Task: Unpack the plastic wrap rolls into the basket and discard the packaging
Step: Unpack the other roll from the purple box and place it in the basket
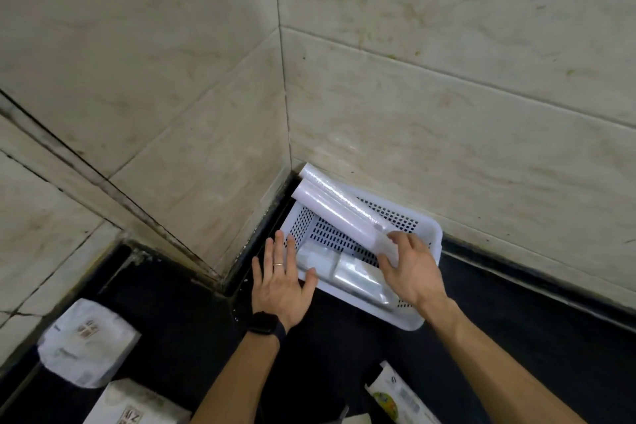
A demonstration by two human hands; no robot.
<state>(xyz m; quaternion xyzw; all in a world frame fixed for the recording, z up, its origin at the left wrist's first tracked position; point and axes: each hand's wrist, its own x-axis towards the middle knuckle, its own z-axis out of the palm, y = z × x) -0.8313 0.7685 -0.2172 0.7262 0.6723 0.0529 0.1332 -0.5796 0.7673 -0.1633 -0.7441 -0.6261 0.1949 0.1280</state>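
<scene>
Right hand [409, 268] round roll [337, 206], perhaps wrapped

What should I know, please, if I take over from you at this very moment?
Left hand: open, fingers straight, at the white basket's left rim.
Right hand: grips the near end of a long plastic wrap roll, which sticks out over the far rim; a second long roll lies behind it.
Done: shorter wrapped rolls lie in the basket.
Left: settle the long rolls; discard the printed wrapper on the counter, if it is packaging.
</scene>
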